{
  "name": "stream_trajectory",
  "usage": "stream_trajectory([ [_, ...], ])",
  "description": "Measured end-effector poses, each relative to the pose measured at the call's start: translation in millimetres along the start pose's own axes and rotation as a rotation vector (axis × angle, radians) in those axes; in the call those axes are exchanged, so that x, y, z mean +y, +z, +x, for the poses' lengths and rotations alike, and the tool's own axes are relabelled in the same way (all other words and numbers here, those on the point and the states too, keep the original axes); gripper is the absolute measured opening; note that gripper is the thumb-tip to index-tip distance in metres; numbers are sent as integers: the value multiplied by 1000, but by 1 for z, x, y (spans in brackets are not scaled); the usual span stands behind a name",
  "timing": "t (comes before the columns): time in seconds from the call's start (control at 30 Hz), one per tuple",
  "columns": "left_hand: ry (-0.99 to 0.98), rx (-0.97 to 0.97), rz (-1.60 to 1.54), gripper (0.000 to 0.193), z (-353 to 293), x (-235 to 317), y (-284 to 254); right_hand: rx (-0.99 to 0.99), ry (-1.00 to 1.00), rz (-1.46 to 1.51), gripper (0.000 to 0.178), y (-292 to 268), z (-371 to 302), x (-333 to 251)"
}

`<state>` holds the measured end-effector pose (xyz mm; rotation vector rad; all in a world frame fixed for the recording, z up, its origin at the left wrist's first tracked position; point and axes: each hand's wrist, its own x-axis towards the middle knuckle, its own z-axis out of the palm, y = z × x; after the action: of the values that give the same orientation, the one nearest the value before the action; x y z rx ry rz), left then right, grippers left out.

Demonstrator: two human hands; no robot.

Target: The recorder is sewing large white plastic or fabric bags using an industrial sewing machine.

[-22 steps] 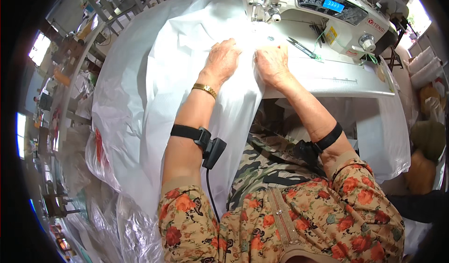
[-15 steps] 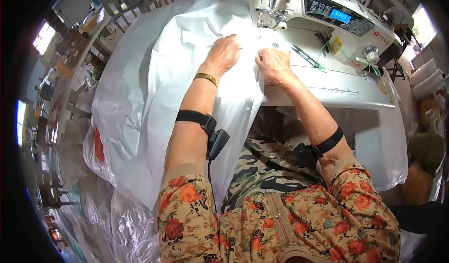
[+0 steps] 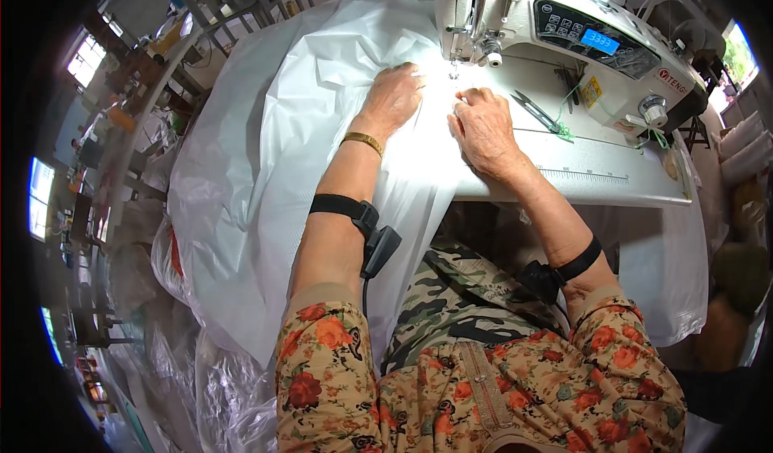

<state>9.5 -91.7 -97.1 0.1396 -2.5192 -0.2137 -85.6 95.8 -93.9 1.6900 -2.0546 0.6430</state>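
Under the needle and presser foot (image 3: 454, 70) of a white sewing machine (image 3: 515, 18), the light is so bright that detail washes out. A large sheet of thin white fabric (image 3: 314, 131) spreads from there to the left and down over my lap. My left hand (image 3: 393, 97) rests on it just left of the needle, fingers curled and pressed onto the fabric. To the right, my right hand (image 3: 485, 128) is closed at the fabric's right edge, thumb and forefinger together; the edge between them is hard to make out in the glare.
Dark thread snips (image 3: 538, 113) with green thread lie on the machine bed, right of my right hand. A ruler scale (image 3: 588, 173) runs along the bed's front. Crumpled clear plastic (image 3: 233, 388) sits below left. A grey slatted rack (image 3: 241, 2) stands behind.
The whole view has shifted slightly. My right hand has turned and its fingers bend higher, now covering a spot on the bed near the needle. My left hand stays on the fabric.
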Motion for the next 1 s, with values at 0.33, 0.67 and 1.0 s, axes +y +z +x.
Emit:
stream_trajectory([
  [0.33,-29,-30,23,22,0,-1,-1,-100,110,8,28,-6,-1,-7],
  [0.67,-86,-320,232,26,12,9,-34,-64,92,55,31,0,0,-7],
  [1.0,-441,-486,628,30,-8,-94,-244,-94,69,57,29,-9,-9,6],
])
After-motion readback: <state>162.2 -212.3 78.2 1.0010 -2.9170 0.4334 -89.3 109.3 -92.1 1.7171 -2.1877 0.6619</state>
